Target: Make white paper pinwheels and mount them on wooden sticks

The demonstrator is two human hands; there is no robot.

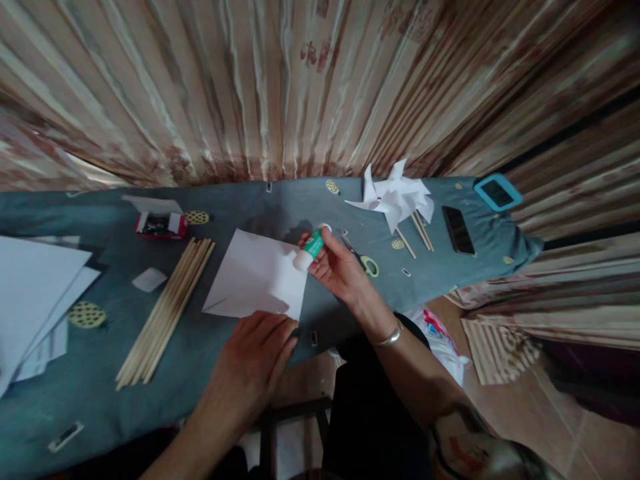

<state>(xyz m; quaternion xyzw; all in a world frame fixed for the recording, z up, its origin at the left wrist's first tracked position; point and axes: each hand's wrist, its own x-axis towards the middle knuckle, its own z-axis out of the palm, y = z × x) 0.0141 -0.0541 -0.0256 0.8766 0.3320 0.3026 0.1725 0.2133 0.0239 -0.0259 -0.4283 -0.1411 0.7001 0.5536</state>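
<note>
My right hand [336, 267] is closed around a glue stick [313, 245] with a green label and white ends, tilted above the paper. Under it lies a white sheet of paper [255, 277], with a crease near its left corner. My left hand [260, 350] is at the sheet's near edge, its fingers bent and pressed together. What they hold, if anything, is hidden from this side. Just beyond my right wrist lies a pair of scissors [369, 265] with yellow-green handles.
Wooden sticks [167, 310] lie left of the sheet, near a small red box [161, 225] and a stack of white paper [37, 293]. White paper pinwheels [397, 193] on sticks, a phone [457, 230] and a blue-framed device [499, 192] lie right. A curtain [280, 87] hangs behind.
</note>
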